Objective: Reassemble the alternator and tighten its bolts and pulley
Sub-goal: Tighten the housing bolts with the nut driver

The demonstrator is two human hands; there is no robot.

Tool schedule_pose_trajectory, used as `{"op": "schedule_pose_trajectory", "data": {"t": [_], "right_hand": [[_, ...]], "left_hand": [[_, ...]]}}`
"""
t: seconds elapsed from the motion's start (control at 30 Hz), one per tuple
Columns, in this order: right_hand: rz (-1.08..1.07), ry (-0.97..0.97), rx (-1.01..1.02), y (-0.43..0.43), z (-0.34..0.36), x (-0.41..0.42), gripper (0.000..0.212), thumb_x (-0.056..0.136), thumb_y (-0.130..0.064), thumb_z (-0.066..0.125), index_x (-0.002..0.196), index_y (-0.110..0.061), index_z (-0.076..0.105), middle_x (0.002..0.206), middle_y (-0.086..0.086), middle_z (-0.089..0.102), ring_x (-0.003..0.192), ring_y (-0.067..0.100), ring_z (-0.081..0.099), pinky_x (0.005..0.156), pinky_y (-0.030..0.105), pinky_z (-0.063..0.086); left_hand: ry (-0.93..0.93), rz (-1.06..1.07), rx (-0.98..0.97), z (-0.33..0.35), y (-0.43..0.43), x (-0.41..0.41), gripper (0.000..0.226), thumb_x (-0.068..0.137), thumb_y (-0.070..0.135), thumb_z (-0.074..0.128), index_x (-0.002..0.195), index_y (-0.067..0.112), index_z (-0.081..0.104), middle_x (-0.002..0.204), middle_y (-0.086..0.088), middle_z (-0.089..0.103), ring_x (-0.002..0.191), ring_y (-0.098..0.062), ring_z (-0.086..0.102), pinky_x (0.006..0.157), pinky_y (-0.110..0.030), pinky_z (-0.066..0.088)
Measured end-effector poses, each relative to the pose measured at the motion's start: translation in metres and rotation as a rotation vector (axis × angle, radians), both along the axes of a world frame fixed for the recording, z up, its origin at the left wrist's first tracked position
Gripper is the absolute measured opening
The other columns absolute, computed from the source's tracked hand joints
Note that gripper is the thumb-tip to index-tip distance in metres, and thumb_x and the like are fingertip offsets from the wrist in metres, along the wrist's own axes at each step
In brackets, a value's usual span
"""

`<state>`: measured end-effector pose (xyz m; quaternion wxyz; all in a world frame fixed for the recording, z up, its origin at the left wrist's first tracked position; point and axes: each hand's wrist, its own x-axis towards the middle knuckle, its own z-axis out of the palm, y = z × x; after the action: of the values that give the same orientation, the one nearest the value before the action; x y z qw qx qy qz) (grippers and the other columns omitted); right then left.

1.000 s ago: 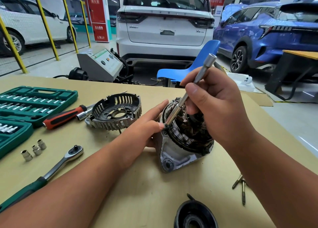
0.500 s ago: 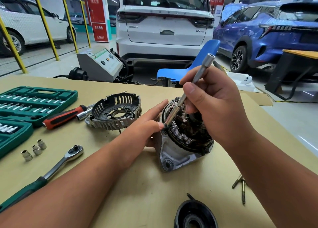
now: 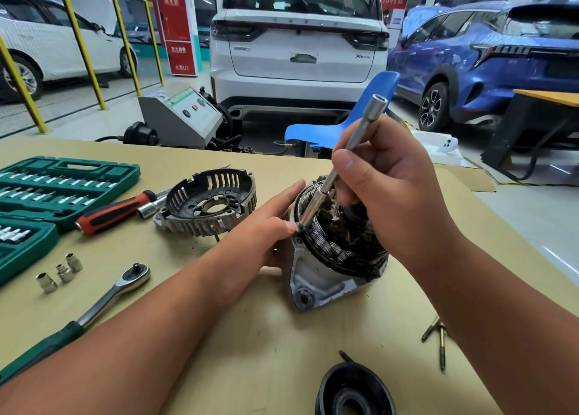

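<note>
Grip, right hand (image 3: 391,192): fingers and thumb curled round a long chrome socket-driver shaft (image 3: 344,160), held slanted, lower tip at the alternator's rim.

Grip, left hand (image 3: 266,229): fingers straight, pressed against the unit's left side, thumb just beside the tool tip. It braces and does not clasp.

Silver cast alternator housing with copper stator windings (image 3: 326,273): upright on the tan tabletop (image 3: 250,352), between both hands, top end uncovered.

Black slotted end cover (image 3: 213,204): lying apart, to the left, unfitted.

Black round pulley (image 3: 354,392): at the near edge, unfitted.

Step, as we judge it: hand-running a fastener at the stator rim. The thumb hides whether the tip is seated on a head.

Next move calls for: keeping the shaft in line with the fastener, twirling it between the fingers, and bracing the housing against turning.
</note>
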<state>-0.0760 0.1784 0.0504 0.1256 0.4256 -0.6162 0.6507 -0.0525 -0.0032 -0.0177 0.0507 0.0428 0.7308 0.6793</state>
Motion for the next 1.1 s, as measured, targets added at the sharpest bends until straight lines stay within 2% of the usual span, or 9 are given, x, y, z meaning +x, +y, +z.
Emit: {"op": "schedule_pose_trajectory", "data": {"t": [0.23, 0.3, 0.37, 0.47, 0.53, 0.67, 0.87, 1.03, 1.1], "right_hand": [[-0.007, 0.019, 0.007, 0.0, -0.001, -0.001, 0.009, 0.096, -0.013, 0.061, 0.099, -0.02, 0.066, 0.065, -0.011, 0.056, 0.054, 0.011, 0.055, 0.058, 0.019, 0.045], [-0.004, 0.011, 0.004, 0.0, -0.001, -0.001, 0.012, 0.094, -0.011, 0.057, 0.098, -0.018, 0.067, 0.065, -0.008, 0.057, 0.056, 0.011, 0.056, 0.059, 0.019, 0.045], [-0.002, 0.013, 0.012, 0.001, -0.001, -0.002, 0.015, 0.095, -0.005, 0.055, 0.099, -0.014, 0.067, 0.065, -0.005, 0.057, 0.057, 0.011, 0.056, 0.06, 0.018, 0.045], [-0.003, 0.01, 0.025, 0.002, 0.0, -0.001, 0.015, 0.097, 0.0, 0.055, 0.098, -0.011, 0.065, 0.065, -0.006, 0.058, 0.057, 0.009, 0.056, 0.06, 0.018, 0.045], [-0.005, 0.009, 0.024, 0.001, 0.0, 0.0, 0.008, 0.098, -0.003, 0.058, 0.095, -0.01, 0.061, 0.067, -0.008, 0.058, 0.057, 0.008, 0.056, 0.059, 0.018, 0.046], [-0.04, 0.002, 0.013, 0.0, 0.001, 0.002, 0.011, 0.097, -0.006, 0.063, 0.092, -0.014, 0.056, 0.068, 0.006, 0.052, 0.055, 0.015, 0.052, 0.056, 0.023, 0.046], [-0.042, 0.006, 0.021, 0.0, 0.0, -0.001, 0.012, 0.099, -0.006, 0.06, 0.099, -0.017, 0.064, 0.064, -0.006, 0.053, 0.053, 0.015, 0.051, 0.057, 0.024, 0.046], [-0.016, 0.012, 0.007, 0.001, -0.002, -0.002, 0.02, 0.101, -0.003, 0.051, 0.1, -0.015, 0.066, 0.063, -0.001, 0.056, 0.056, 0.011, 0.054, 0.059, 0.019, 0.044], [-0.014, 0.012, 0.015, 0.001, -0.001, -0.002, 0.02, 0.101, -0.002, 0.05, 0.099, -0.013, 0.066, 0.063, 0.001, 0.057, 0.057, 0.011, 0.055, 0.059, 0.019, 0.045]], "left_hand": [[-0.035, 0.023, 0.005, 0.017, 0.009, 0.009, 0.083, 0.085, 0.007, 0.055, 0.161, 0.033, 0.038, 0.154, -0.007, 0.055, 0.137, -0.041, 0.057, 0.109, -0.068, 0.044], [-0.034, 0.017, 0.003, 0.017, 0.009, 0.009, 0.071, 0.101, -0.007, 0.034, 0.162, 0.029, 0.037, 0.156, -0.009, 0.053, 0.138, -0.043, 0.054, 0.109, -0.068, 0.043], [-0.05, 0.023, 0.004, 0.016, 0.009, 0.009, 0.078, 0.1, -0.015, 0.024, 0.162, 0.03, 0.038, 0.156, -0.01, 0.053, 0.138, -0.045, 0.054, 0.109, -0.068, 0.043], [-0.055, 0.024, 0.004, 0.018, 0.008, 0.012, 0.087, 0.08, 0.005, 0.047, 0.16, 0.037, 0.04, 0.153, -0.007, 0.057, 0.135, -0.043, 0.058, 0.107, -0.067, 0.046], [-0.047, 0.013, 0.007, 0.016, 0.006, 0.014, 0.096, 0.068, 0.011, 0.043, 0.159, 0.041, 0.041, 0.151, -0.001, 0.06, 0.132, -0.039, 0.061, 0.107, -0.068, 0.046], [-0.031, 0.002, 0.006, 0.017, 0.006, 0.016, 0.095, 0.068, 0.013, 0.043, 0.158, 0.045, 0.04, 0.153, 0.002, 0.059, 0.132, -0.033, 0.063, 0.107, -0.067, 0.05], [-0.071, 0.055, 0.051, 0.017, 0.009, 0.011, 0.105, 0.057, 0.007, 0.035, 0.158, 0.037, 0.043, 0.151, 0.0, 0.06, 0.136, -0.042, 0.057, 0.099, -0.057, 0.049], [-0.061, 0.076, 0.036, 0.015, 0.01, 0.009, 0.089, 0.082, -0.007, 0.03, 0.157, 0.038, 0.045, 0.148, -0.002, 0.063, 0.133, -0.043, 0.059, 0.094, -0.052, 0.05], [-0.069, 0.074, 0.038, 0.017, 0.011, 0.011, 0.093, 0.071, 0.002, 0.035, 0.157, 0.038, 0.045, 0.148, -0.003, 0.063, 0.129, -0.041, 0.062, 0.092, -0.051, 0.05]]}}
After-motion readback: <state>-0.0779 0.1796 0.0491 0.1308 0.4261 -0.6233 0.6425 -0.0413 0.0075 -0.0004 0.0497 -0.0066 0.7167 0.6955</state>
